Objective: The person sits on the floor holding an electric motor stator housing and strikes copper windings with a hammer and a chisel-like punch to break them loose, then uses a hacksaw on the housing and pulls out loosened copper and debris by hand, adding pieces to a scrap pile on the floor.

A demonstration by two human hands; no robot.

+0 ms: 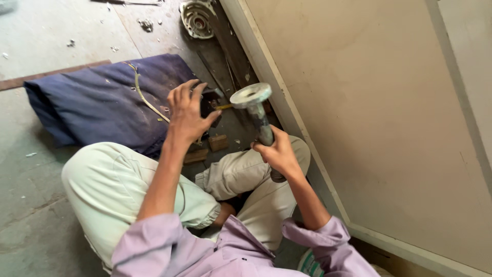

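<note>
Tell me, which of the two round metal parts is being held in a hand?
The flanged shaft, gripped by the right hand around its stem. The other, a round metal housing, lies untouched on the floor farther away.

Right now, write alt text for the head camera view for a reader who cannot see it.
A seated person's right hand grips a grey metal shaft with a round flange on top, while the left hand, fingers spread, touches a small dark object beside it. A dusty blue cloth lies on the concrete floor, with wood blocks near the knees.
</note>
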